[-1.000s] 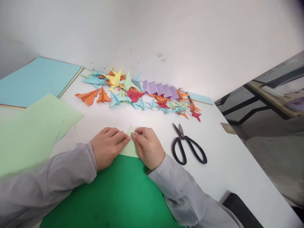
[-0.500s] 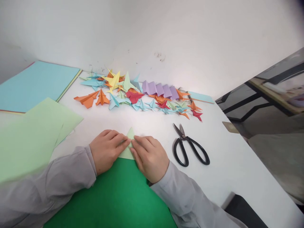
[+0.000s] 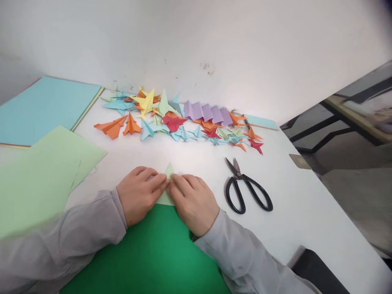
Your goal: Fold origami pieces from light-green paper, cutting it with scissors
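Note:
A small pale green folded paper lies on the white table, its pointed tip facing away from me. My left hand presses on its left side, fingers bent and closed together. My right hand presses on its right side the same way, and the fingertips of both hands meet near the tip. Most of the paper is hidden under the hands. A dark green sheet lies beneath my wrists at the near edge.
Black scissors lie shut to the right of my hands. A row of several coloured folded paper shapes runs along the wall. Pale green sheets and a blue paper stack lie at left. The table's edge drops off at right.
My hands have slid slightly nearer, covering more of the folded paper. My right hand's fingers have moved up toward the tip. The camera view has shifted a little.

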Demonstrator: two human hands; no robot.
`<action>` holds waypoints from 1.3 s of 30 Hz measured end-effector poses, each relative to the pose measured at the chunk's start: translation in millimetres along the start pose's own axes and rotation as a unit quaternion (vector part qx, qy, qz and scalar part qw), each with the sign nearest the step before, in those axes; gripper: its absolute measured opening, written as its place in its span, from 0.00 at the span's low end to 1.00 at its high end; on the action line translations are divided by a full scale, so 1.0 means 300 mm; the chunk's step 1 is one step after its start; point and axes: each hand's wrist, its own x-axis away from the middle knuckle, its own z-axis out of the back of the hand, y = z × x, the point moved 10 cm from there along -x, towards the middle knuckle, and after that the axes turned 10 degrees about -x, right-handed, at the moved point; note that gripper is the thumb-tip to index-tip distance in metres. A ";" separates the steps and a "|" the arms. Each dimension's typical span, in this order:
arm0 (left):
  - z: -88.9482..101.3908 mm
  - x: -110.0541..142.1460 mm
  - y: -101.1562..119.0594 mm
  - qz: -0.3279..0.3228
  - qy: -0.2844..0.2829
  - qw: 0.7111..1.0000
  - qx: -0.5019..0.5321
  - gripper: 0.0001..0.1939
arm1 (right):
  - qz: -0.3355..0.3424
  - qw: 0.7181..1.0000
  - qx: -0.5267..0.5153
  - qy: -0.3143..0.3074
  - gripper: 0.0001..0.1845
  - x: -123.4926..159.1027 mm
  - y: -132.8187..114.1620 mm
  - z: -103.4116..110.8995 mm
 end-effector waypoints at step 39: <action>0.020 0.011 -0.033 0.032 0.052 0.997 0.051 0.14 | -0.047 0.998 -0.051 0.001 0.12 -0.006 0.030 0.000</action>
